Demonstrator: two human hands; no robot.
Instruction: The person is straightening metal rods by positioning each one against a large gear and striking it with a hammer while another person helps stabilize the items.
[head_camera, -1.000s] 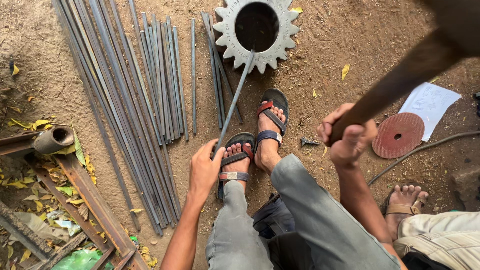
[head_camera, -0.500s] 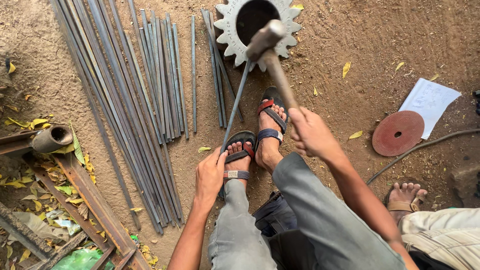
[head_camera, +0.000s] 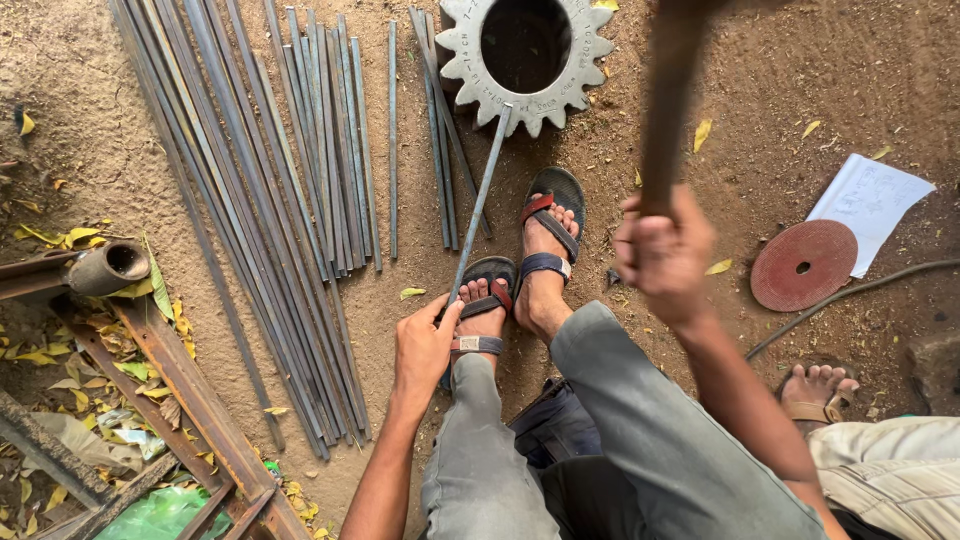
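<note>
Left hand (head_camera: 425, 345) grips the near end of a thin steel rod (head_camera: 480, 200), whose far end rests on the toothed gear wheel (head_camera: 527, 60) lying on the dirt. Right hand (head_camera: 665, 250) is closed round a raised hammer handle (head_camera: 668, 110), head out of view. Judged mid-strike: the blow must land on the rod over the gear, clear of the sandalled feet (head_camera: 520, 280).

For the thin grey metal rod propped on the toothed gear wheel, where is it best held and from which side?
Grip the thin grey metal rod at its near, lower end, from its left side, where the left hand already pinches it. Its far tip rests on the grey toothed gear wheel, and the right hand holds a hammer handle raised above, so the far end is probably unsafe.
</note>
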